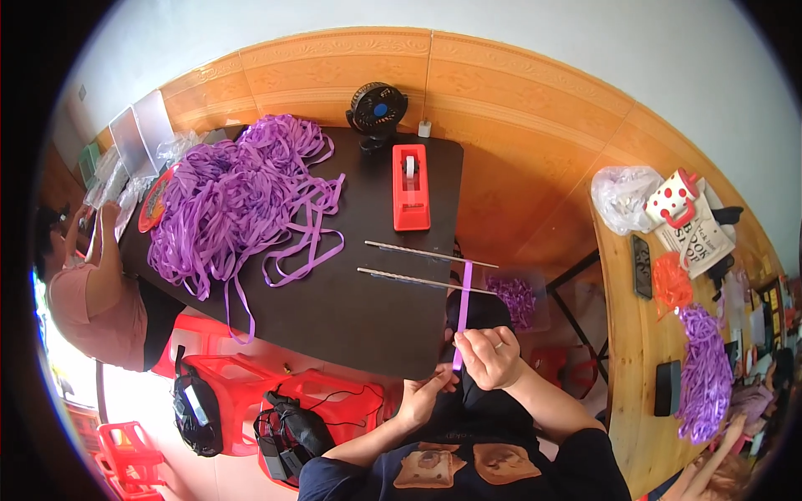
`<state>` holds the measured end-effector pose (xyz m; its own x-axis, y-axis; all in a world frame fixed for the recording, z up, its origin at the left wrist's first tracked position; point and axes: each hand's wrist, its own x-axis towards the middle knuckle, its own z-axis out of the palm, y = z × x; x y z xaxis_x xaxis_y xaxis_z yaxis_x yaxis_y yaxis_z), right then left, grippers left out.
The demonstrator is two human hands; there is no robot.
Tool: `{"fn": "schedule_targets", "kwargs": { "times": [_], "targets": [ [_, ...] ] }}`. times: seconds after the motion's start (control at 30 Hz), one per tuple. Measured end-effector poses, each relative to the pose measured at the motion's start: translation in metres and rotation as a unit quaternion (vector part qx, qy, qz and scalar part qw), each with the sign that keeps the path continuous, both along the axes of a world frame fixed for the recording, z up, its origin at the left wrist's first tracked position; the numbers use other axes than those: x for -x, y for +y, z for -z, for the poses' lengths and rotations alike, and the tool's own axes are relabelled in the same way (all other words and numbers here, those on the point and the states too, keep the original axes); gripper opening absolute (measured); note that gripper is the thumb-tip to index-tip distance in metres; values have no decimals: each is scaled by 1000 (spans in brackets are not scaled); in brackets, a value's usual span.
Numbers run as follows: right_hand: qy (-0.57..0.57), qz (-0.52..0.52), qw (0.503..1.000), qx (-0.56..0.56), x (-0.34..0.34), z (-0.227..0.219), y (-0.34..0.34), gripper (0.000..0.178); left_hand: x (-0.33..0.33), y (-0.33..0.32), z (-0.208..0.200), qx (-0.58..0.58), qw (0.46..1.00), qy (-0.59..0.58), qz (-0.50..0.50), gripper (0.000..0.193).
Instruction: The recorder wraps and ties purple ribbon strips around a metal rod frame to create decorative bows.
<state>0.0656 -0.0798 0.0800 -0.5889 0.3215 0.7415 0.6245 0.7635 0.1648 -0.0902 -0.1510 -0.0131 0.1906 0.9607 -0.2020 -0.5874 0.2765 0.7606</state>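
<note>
A narrow purple ribbon point(464, 309) runs down from two thin metal sticks lying side by side over the right edge of the dark table. The upper stick point(418, 250) and the lower stick point(409, 280) both jut past that edge. My right hand point(490, 357) is closed in a pinch on the ribbon below the sticks. Lower and to the left, my left hand point(428, 397) has its fingers closed at the ribbon's bottom end; its fingertips are partly hidden. On the dark table point(368, 326), a big tangled heap of purple ribbon point(234, 200) spreads at the left.
A red tape dispenser point(411, 209) and a black fan point(376, 113) stand at the table's back. Under the sticks sits a clear bin of purple pieces point(518, 302). A wooden table point(626, 384) at right bears more ribbon point(703, 376). Another person point(96, 301) works at far left.
</note>
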Motion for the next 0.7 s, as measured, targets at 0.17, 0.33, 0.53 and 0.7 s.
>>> {"fn": "schedule_targets", "kwargs": {
  "times": [0.17, 0.33, 0.53, 0.7],
  "targets": [
    [69, 1, 994, 85, 2, -31, 15, 28, -7, 12, 7, 23, 997, 49, 54, 22],
    [209, -27, 943, 258, -11, -64, 67, 14, -36, 35, 12, 27, 999, 21, 39, 28],
    [355, -58, 694, 624, -36, -31, 151, 14, -65, 83, -4, 17, 998, 52, -35, 31],
    [402, -90, 534, 739, -39, 4, 179, 11, -77, 119, 1, 17, 989, 112, -95, 28]
  ]
}}
